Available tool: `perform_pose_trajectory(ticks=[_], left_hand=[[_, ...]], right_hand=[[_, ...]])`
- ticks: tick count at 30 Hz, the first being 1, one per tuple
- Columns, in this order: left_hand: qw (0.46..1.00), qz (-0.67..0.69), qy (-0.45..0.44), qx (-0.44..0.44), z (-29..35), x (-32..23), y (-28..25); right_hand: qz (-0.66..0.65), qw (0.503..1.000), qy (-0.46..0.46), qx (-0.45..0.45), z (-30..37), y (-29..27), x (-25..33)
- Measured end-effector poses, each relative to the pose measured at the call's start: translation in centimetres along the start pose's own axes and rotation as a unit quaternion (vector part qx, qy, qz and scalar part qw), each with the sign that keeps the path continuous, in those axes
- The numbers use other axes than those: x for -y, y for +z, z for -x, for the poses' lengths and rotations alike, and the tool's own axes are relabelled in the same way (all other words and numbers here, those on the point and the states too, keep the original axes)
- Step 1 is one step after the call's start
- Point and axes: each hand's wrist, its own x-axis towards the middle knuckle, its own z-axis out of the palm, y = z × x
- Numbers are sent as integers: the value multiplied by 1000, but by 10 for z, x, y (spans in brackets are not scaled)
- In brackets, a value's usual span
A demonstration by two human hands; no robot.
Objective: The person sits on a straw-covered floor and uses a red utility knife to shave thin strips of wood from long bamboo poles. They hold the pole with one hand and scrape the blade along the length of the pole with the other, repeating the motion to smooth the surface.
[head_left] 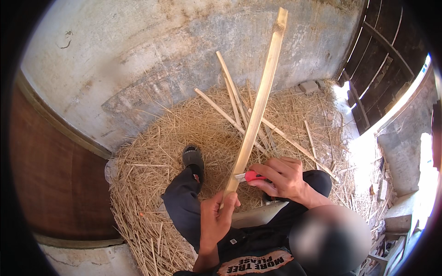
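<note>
A long, pale split-bamboo strip slants upward and away in front of me, with a knot near its far end. My left hand is closed round its near end, thumb along the strip. In my right hand is a red utility knife, gripped by its handle. Its blade is out and touches the right edge of the strip, just above my left thumb. Part of the knife handle is hidden behind my right fingers.
Several thinner bamboo strips lie crossed beyond my knees on a floor strewn with straw-like shavings. A stained wall stands ahead, a brown panel at left. Bricks sit by the wall; dark slatted boards are at right.
</note>
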Motion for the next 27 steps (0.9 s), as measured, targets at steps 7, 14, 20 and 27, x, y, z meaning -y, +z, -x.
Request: perform_pose_trajectory(ticks=[7, 14, 20, 27], left_hand=[[999, 27, -18, 3, 3, 1, 0], [999, 27, -25, -1, 6, 2, -2], [999, 25, -34, 26, 20, 18, -7], [997, 19, -68, 36, 32, 27, -15]], right_hand=[[22, 1000, 3, 4, 0, -2, -2], [28, 1000, 5, 6, -2, -3, -1], [54, 995, 86, -21, -5, -11, -24], [13, 995, 102, -17, -7, -12, -38]])
